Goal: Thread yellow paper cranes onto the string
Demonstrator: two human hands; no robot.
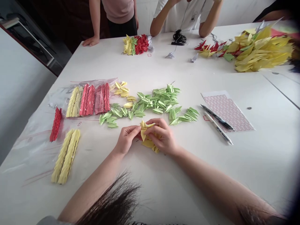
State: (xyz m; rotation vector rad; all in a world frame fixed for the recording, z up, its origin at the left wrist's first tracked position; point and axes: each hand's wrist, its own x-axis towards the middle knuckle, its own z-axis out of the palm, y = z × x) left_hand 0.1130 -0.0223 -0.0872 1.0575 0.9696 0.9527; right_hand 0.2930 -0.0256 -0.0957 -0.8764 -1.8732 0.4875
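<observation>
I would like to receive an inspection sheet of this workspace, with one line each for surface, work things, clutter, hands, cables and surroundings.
Surface: white table, bearing the work.
Work things: folded yellow paper in hand; green pieces spread just beyond.
Clutter: yellow bundle and red bundle at left; pens and a printed sheet at right.
Hands: left hand and right hand both hold the yellow paper.
Cables: no clear cable; tangled black cord at the far side.
Surroundings: people opposite, one resting a hand on the table.
</observation>
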